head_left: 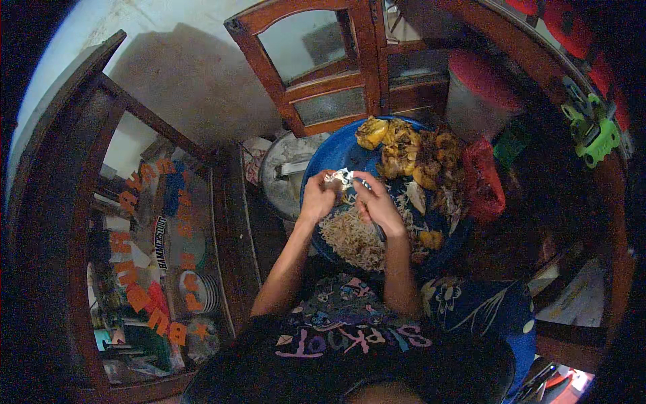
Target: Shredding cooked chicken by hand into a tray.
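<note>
Above a large blue tray (331, 158), my left hand (318, 199) pinches a small, brightly lit pale piece (342, 177) that looks like meat. My right hand (379, 210) meets it from the other side, its fingers closed. A slim dark handle, apparently of a knife (381, 233), sticks out below the right palm; most of the blade is hidden or lost in glare. Under the hands lies a heap of pale shredded meat (353, 239). Browned, yellowish cooked chicken pieces (417, 158) are piled at the tray's far right. A small yellow piece (431, 239) rests near the right rim.
Left of the tray stands a round metal pot (276, 176). A glass-fronted wooden cabinet (215, 269) rises at the left, and a wooden cabinet door (296, 91) hangs open behind. At the right are a red plastic bag (483, 182), a red-lidded bucket (474, 101) and green clips (592, 128).
</note>
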{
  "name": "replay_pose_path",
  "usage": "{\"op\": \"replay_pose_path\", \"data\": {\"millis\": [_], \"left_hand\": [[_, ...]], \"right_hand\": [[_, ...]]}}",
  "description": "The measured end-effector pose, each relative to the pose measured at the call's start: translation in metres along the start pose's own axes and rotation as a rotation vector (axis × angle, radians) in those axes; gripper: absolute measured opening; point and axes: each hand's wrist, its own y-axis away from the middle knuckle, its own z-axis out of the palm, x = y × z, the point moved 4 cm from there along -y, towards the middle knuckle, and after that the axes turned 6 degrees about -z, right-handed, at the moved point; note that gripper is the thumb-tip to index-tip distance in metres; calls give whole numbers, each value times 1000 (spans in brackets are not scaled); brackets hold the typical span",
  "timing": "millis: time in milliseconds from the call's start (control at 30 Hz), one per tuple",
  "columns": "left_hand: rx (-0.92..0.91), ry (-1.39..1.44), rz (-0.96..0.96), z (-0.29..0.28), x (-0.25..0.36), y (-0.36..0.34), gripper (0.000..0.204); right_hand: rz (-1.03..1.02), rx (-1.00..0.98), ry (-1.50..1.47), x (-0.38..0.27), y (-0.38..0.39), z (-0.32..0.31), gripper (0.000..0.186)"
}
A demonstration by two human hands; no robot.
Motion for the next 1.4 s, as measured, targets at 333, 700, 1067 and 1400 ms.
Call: {"op": "replay_pose_path", "data": {"millis": [333, 700, 1067, 1400], "left_hand": [[-14, 89, -8, 1, 7, 6, 14], [71, 52, 36, -3, 30, 14, 11], [74, 119, 179, 0, 24, 7, 10], [83, 103, 44, -4, 25, 12, 5]], "right_hand": [[-5, 19, -38, -3, 1, -5, 32], [8, 39, 35, 0, 0, -1, 31], [4, -46, -63, -9, 4, 5, 29], [13, -40, -32, -6, 3, 2, 34]]}}
